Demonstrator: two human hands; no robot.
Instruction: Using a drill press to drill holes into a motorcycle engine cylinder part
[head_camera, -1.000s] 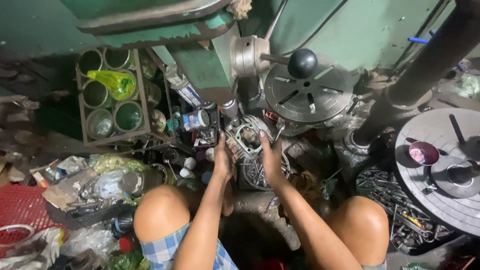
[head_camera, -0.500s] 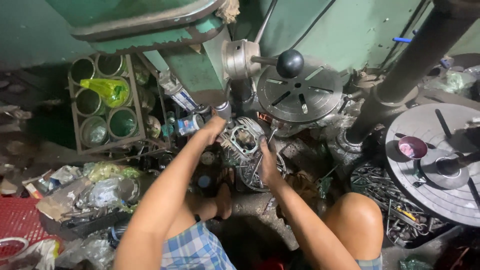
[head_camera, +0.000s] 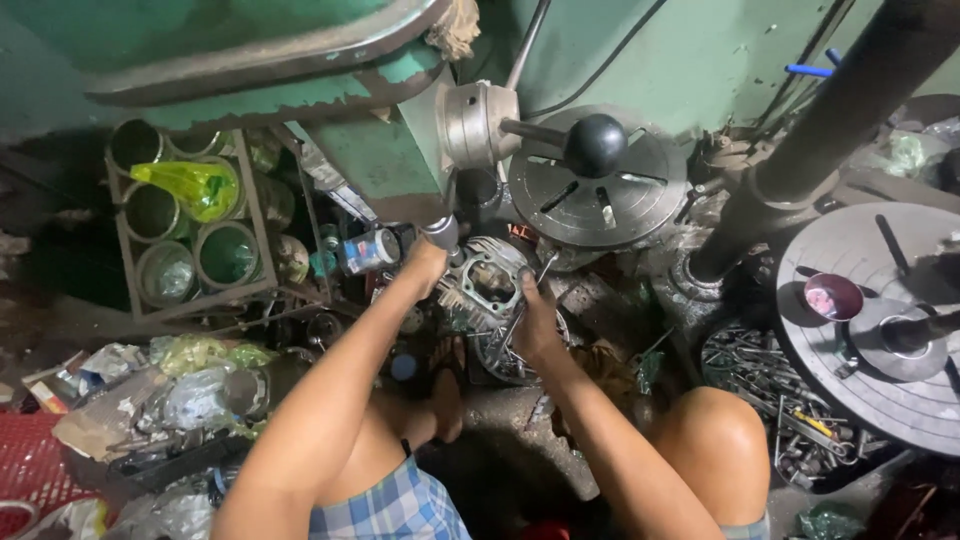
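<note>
- Finned metal engine part (head_camera: 487, 287) on the floor between the knees, under the green drill press (head_camera: 370, 160), just left of the round slotted plate (head_camera: 600, 190).
- Left hand (head_camera: 425, 262) now raised to the far left edge of the part, touching the small grey cylinder (head_camera: 441, 231) at the machine's underside; a second ago flat on the part's left side. Fingers curled around it or merely pressed against it: cannot tell.
- Right hand (head_camera: 533, 325) unmoved, clasped on the part's near right edge, thin metal rod (head_camera: 520, 310) alongside the fingers.
- Meaning, as a judgement: part steadied by one hand only, attention shifted up to the spindle.
- Rack of tins (head_camera: 185, 225) well apart to the left.
</note>
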